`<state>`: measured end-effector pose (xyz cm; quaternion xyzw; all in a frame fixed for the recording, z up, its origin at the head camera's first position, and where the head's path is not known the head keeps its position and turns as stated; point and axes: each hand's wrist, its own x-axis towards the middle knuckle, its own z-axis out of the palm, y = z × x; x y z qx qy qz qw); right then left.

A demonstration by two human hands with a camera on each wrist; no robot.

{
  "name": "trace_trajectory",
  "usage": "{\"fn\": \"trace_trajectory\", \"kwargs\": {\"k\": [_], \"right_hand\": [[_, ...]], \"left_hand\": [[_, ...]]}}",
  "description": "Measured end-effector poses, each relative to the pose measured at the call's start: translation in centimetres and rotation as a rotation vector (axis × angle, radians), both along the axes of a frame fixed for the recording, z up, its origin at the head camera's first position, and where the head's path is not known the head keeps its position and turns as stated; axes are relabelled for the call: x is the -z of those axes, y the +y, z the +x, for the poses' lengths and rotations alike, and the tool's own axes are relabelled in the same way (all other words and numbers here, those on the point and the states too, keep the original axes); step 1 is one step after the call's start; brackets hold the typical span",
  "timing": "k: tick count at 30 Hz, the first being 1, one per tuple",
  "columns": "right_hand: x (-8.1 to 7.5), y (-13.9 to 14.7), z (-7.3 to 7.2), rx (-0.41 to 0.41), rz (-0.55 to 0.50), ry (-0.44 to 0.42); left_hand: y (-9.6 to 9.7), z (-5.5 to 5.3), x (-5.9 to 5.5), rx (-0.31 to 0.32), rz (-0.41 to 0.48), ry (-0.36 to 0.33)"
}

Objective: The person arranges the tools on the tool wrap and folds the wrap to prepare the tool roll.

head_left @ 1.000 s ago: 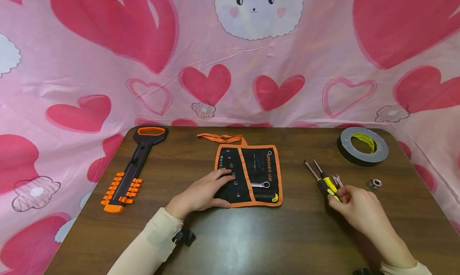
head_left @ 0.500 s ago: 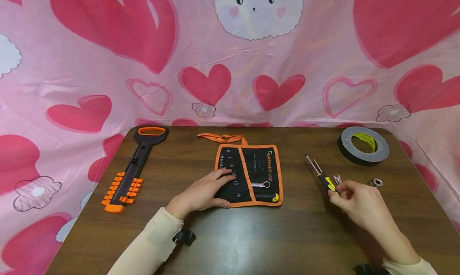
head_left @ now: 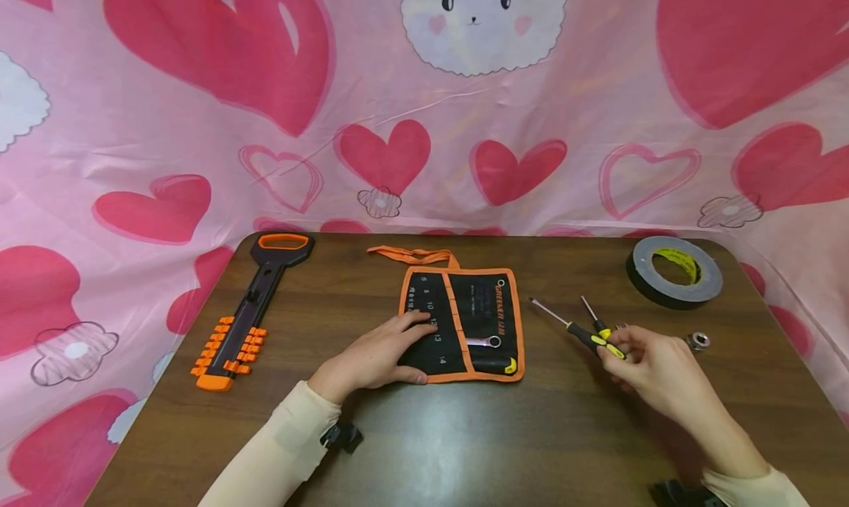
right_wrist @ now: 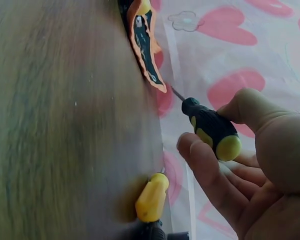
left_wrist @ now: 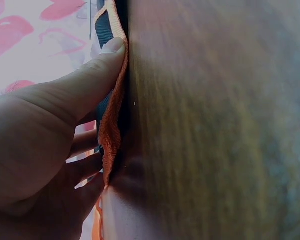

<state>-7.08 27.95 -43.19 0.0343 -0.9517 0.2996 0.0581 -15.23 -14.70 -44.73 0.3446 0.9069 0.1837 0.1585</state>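
Note:
My left hand (head_left: 378,352) rests on the left part of a black tool pouch (head_left: 487,301) with orange trim, fingers spread over its numbered slots. In the left wrist view the thumb (left_wrist: 102,67) presses along the pouch's edge. A ring-ended wrench (head_left: 483,341) and a black handle with a yellow end (head_left: 494,364) sit in the pouch. To the right, my right hand (head_left: 666,371) pinches a black-and-yellow screwdriver (right_wrist: 212,127) by its handle, the shaft pointing left toward the pouch. Just beyond the fingers lies a second screwdriver (head_left: 601,327), its handle partly hidden by the hand.
A metal socket (head_left: 699,340) stands right of my right hand. Behind it lies a roll of grey tape (head_left: 640,275). At the left is a long black holder (head_left: 247,312) with orange clips. An orange strap (head_left: 411,255) trails behind the pouch. A heart-patterned cloth (head_left: 371,65) borders the table.
My right hand has picked one screwdriver away from the other and swung its tip left toward the pouch. The left hand stays on the pouch.

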Motion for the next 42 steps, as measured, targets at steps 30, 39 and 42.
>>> {"fn": "trace_trajectory", "kwargs": {"k": [30, 39, 42], "right_hand": [[0.2, -2.1, -2.6, -0.116, -0.100, -0.006], [-0.2, -2.8, -3.3, -0.104, -0.069, -0.080], [-0.2, -3.1, -3.5, -0.108, -0.071, -0.101]], "left_hand": [[-0.1, -0.4, -0.1, 0.032, -0.011, 0.031], [-0.3, -0.9, -0.1, 0.005, 0.010, -0.021], [-0.3, -1.1, 0.0, 0.001, 0.005, -0.005]]}}
